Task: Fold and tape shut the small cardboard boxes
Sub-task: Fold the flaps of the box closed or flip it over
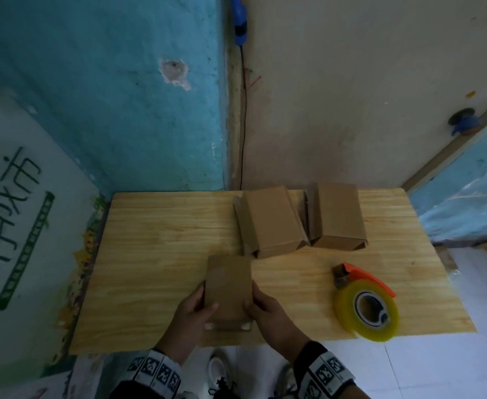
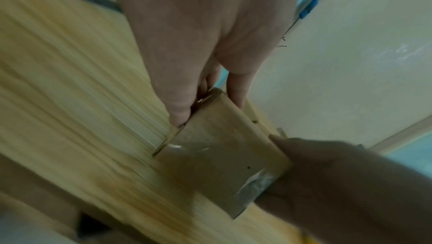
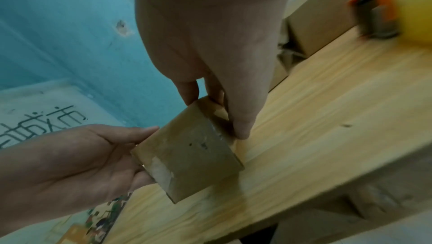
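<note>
I hold a small brown cardboard box (image 1: 227,286) between both hands, low over the near part of the wooden table (image 1: 155,254). My left hand (image 1: 196,308) grips its left side with the thumb on top. On the opposite side my right hand (image 1: 261,303) grips it the same way. Clear tape (image 2: 253,183) shines across the box's (image 2: 217,155) near end and wraps its corners. In the wrist views the left hand (image 2: 210,81) and the right hand (image 3: 215,89) pinch the box (image 3: 189,152) at its edges.
Two more brown boxes (image 1: 271,223) (image 1: 337,217) lie side by side at the table's far middle. A yellowish tape roll in an orange dispenser (image 1: 366,306) sits near the right front. A printed white board (image 1: 14,214) leans at the left. Walls close the back.
</note>
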Demonstrator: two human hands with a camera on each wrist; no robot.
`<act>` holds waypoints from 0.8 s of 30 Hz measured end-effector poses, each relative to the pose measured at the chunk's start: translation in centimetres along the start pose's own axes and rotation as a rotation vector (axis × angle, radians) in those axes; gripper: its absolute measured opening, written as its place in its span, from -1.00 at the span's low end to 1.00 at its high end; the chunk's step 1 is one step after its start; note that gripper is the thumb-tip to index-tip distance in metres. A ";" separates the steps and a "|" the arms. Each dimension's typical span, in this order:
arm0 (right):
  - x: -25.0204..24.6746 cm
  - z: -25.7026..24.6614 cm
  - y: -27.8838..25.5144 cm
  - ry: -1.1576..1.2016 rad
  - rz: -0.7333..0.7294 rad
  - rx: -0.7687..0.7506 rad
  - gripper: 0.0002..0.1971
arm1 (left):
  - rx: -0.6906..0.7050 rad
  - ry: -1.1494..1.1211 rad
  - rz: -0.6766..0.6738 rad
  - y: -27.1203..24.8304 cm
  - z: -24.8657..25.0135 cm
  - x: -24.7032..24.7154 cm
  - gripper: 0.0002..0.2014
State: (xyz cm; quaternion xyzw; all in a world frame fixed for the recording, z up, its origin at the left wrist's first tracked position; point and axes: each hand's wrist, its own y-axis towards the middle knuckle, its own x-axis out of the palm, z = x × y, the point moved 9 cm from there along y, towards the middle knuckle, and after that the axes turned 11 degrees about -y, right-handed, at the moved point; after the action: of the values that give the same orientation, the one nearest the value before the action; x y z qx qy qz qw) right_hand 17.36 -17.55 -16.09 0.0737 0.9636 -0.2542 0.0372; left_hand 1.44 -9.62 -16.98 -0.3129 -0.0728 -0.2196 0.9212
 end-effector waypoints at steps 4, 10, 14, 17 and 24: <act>3.8 -3.9 4.0 -0.033 -0.085 -0.069 -0.49 | 0.180 0.052 0.082 0.9 4.3 -3.9 -0.62; 6.7 -9.4 9.2 0.003 -0.046 -0.268 -0.46 | 0.371 0.112 0.155 4.2 10.1 -7.8 -0.56; 6.9 -8.3 12.6 -0.040 0.014 -0.127 -0.59 | 0.321 0.226 0.174 7.0 9.9 -9.7 -0.53; 6.8 -6.9 13.2 -0.038 0.051 0.015 -0.64 | 0.285 0.294 0.183 7.8 8.8 -9.8 -0.54; 6.7 -6.6 11.7 -0.185 -0.108 0.170 -0.46 | 0.185 0.136 0.366 7.9 8.8 -9.1 -0.37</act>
State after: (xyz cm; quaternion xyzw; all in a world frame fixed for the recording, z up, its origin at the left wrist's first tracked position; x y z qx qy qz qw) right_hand 12.43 -3.42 -16.78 0.0010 0.9336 -0.3423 0.1058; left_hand -3.06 4.62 -16.79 -0.2194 0.0278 -0.0616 0.9733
